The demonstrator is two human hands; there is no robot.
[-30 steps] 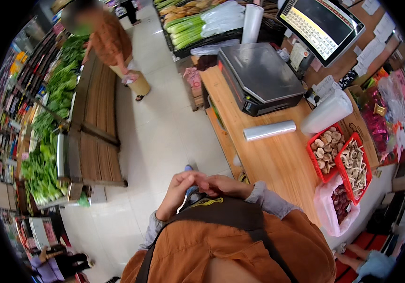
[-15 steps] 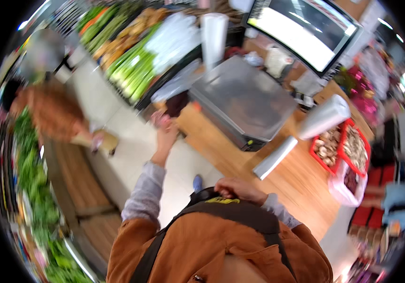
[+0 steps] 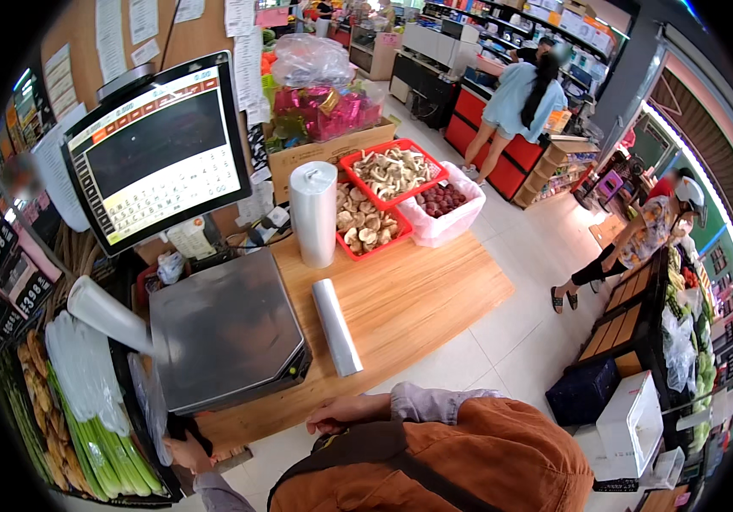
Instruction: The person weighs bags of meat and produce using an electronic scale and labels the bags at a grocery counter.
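My left hand (image 3: 187,450) is low at the left, by the table's near left corner. Its fingers are apart and reach up against a dark, soft-looking thing (image 3: 193,429), whose kind I cannot make out. A clear plastic bag (image 3: 149,408) hangs just beside it. In front of my chest, my right hand (image 3: 334,415) has its fingers loosely curled, with nothing visible in them. It is close to the front edge of the wooden table (image 3: 417,300). Beyond my hands lies the flat metal plate of a scale (image 3: 223,328).
A monitor (image 3: 161,154) stands behind the scale. A short plastic roll (image 3: 336,328) lies on the table near an upright roll (image 3: 313,213). Red baskets of mushrooms (image 3: 392,175) and a pink-lined container of dark red fruit (image 3: 441,200) stand farther back. Celery (image 3: 97,448) is at left.
My view has swung to the right, bringing the shop aisle and people there into sight. My left hand has moved in to the dark thing; my right hand stays curled before my chest.
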